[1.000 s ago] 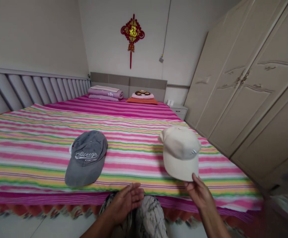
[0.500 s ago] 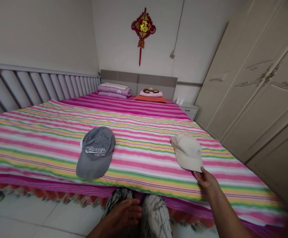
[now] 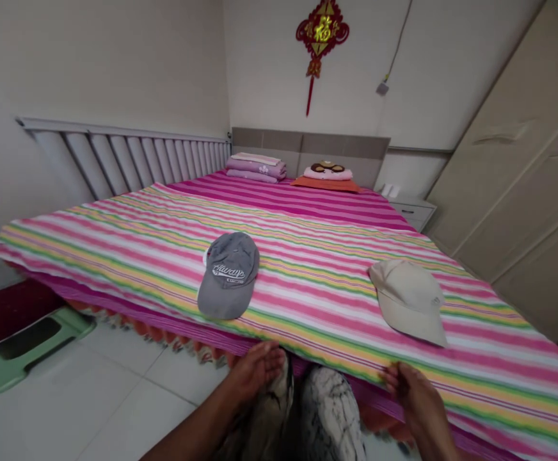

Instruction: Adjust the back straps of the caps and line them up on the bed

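On the striped sheet lies a grey baseball cap with white lettering on its front, its brim toward me. To the right a beige baseball cap rests on the same sheet, its brim pointing to the near right. My left hand is empty, fingers loosely stretched, over my knee by the bed's front edge, short of the grey cap. Just below the beige cap and apart from it, my right hand hovers at the edge of the sheet with fingers loosely bent and nothing visible in them.
The striped sheet covers the near part of the bed. Folded bedding and an orange pillow are by the headboard. A green stool stands on the floor at left. A wardrobe rises at right.
My right hand has let go of the beige cap's brim and drawn back toward me. My left hand has moved up toward the bed edge. The view has turned left, bringing in the green stool.
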`<state>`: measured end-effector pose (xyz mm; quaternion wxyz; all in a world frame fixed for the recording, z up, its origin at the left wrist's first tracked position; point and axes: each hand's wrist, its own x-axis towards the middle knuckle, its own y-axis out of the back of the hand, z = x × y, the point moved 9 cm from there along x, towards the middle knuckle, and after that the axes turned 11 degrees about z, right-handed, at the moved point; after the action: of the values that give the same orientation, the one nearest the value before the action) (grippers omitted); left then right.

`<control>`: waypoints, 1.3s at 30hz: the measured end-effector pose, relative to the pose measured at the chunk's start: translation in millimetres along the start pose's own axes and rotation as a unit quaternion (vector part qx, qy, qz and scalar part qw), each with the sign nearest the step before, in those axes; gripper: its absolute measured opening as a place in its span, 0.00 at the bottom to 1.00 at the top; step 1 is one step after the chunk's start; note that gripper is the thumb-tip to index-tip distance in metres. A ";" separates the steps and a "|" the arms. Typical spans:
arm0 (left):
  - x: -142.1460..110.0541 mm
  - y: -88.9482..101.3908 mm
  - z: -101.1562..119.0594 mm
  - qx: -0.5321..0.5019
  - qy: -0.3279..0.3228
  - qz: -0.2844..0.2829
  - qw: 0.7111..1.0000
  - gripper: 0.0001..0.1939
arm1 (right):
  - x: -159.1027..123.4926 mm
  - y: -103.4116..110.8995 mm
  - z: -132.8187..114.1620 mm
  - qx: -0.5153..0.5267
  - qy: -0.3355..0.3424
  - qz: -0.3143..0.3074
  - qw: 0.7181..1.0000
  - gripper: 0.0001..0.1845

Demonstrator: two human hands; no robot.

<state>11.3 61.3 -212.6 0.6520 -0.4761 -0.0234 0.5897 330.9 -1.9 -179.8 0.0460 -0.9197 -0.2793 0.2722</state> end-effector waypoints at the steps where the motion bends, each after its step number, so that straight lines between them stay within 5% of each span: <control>1: 0.1 8.4 13.3 -0.027 -0.022 0.040 0.999 0.07 | -10.2 -0.6 11.5 -0.008 -0.001 -0.012 1.000 0.08; 7: -10.2 61.7 73.1 -0.126 -0.122 0.209 0.962 0.03 | -32.6 8.8 57.4 -0.049 -0.001 -0.035 0.998 0.23; 14: -20.3 83.9 103.9 -0.158 -0.176 0.265 0.935 0.03 | -42.8 5.4 41.4 -0.053 0.015 -0.032 0.998 0.23; 29: -20.8 70.3 121.6 -0.143 -0.202 0.262 0.933 0.07 | -62.1 -12.0 60.2 -0.072 -0.008 -0.059 0.996 0.26; 39: -39.1 20.4 155.5 -0.207 -0.255 0.137 0.934 0.08 | -80.6 -40.7 78.1 -0.139 -0.004 -0.143 0.980 0.22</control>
<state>-107.9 119.7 -120.2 0.4239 -0.4324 -0.2450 0.7572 213.8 -16.5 -198.1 -0.0445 -0.8666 -0.4433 0.2248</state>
